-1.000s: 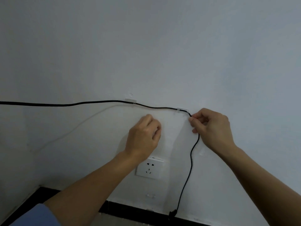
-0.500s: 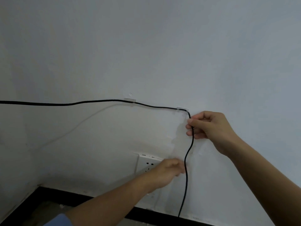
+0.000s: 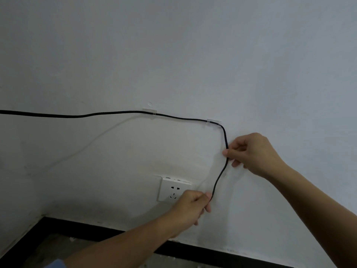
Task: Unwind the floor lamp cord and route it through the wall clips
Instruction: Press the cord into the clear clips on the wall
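Your right hand (image 3: 257, 153) pinches the cord (image 3: 225, 140) just below the second clip (image 3: 214, 122), keeping it seated, while your left hand (image 3: 193, 206) grips lower, probably drawing slack beside the socket (image 3: 170, 190).

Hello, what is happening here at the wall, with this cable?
A person is routing a thin black cord along a white wall. The cord already passes through two small clear plastic clips, then bends downward. The right hand pinches the cord just below the second clip, and the left hand holds it lower down, beside the white wall socket. Nothing is plugged into the socket.
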`<state>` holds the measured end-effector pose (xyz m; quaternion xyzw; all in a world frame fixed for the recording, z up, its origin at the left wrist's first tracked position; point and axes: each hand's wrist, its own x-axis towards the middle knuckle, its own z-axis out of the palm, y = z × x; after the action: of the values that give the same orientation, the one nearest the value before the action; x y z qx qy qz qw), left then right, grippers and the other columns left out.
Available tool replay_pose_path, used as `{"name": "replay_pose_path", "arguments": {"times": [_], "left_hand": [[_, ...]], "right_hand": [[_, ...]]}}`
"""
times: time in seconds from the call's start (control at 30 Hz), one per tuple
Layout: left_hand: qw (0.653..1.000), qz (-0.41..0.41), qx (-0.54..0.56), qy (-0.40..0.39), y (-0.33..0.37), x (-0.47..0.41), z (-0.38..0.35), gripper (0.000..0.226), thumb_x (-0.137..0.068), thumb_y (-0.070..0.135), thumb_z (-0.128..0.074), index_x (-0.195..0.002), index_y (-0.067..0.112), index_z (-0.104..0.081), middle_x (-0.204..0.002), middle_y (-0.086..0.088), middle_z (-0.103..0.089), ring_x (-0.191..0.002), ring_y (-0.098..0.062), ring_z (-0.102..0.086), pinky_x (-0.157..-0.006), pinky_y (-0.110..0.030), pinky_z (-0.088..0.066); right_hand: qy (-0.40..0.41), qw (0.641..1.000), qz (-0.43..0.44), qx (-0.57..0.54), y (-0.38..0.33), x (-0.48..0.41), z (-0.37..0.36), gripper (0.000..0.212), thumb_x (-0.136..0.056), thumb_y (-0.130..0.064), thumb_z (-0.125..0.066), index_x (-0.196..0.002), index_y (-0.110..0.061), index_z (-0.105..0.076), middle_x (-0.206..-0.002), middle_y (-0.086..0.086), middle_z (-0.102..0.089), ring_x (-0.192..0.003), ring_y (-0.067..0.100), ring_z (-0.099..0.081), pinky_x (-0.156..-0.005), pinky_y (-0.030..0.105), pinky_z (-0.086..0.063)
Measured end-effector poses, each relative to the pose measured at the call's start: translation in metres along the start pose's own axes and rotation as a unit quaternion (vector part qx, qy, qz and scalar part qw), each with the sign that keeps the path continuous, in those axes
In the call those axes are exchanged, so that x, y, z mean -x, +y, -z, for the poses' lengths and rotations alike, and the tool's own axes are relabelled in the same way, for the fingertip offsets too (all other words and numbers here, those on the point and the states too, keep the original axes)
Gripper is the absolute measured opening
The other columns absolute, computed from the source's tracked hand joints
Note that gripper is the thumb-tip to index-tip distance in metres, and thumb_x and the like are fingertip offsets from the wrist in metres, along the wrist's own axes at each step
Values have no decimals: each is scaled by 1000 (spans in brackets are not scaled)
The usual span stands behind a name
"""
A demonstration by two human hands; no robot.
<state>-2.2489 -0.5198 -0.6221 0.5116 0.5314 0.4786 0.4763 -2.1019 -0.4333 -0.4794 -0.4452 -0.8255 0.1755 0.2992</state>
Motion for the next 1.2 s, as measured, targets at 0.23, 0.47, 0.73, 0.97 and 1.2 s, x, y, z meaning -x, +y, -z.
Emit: {"name": "replay_pose_path", "arguments": {"times": [0.23, 0.47, 0.73, 0.97, 1.2], "left_hand": [[996, -30, -74, 34, -3, -4, 1, 31, -96, 22, -48, -71, 23, -67, -57, -6, -62, -49, 7, -62, -42, -12, -34], [998, 11, -57, -15, -8, -3, -8, 29, -98, 8, -37, -110, 12, -63, -62, 0, -56, -48, -12, -51, -52, -23, -46], [992, 33, -61, -106, -16, 10, -20, 25, -99, 15, -42, -115, 10, -60, -62, -2, -58, -51, -13, -55, -51, -22, -49], [989, 32, -77, -122, -21, 0, -27, 24, -99, 17, -40, -114, 13, -59, -59, -1, -49, -43, -11, -46, -42, -17, -43], [988, 55, -91, -110, -38, -5, -13, 23, -97, 16, -43, -110, 13, -62, -61, 2, -58, -47, -5, -54, -46, -14, -45]], "right_hand": [[-29, 989, -1, 143, 11, 9, -18, 26, -79, -41, -75, -60, -26, -66, -54, -10, -68, -42, 4, -63, -50, 24, -48], [73, 968, -20, 239, 16, 13, -34, 10, -74, -39, -69, -69, -31, -66, -70, -11, -68, -67, 15, -61, -50, 22, -32], [108, 951, 10, 288, 30, 15, -45, 14, -77, -44, -64, -83, -32, -59, -71, -10, -68, -66, 19, -62, -53, 25, -34], [85, 965, 7, 247, 42, 25, -37, 21, -80, -44, -67, -75, -33, -51, -60, -19, -53, -61, 12, -55, -50, 23, -30], [37, 981, -18, 191, 44, 30, -45, 23, -91, -36, -61, -72, -24, -68, -63, -8, -70, -55, 10, -65, -59, 31, -54]]}}
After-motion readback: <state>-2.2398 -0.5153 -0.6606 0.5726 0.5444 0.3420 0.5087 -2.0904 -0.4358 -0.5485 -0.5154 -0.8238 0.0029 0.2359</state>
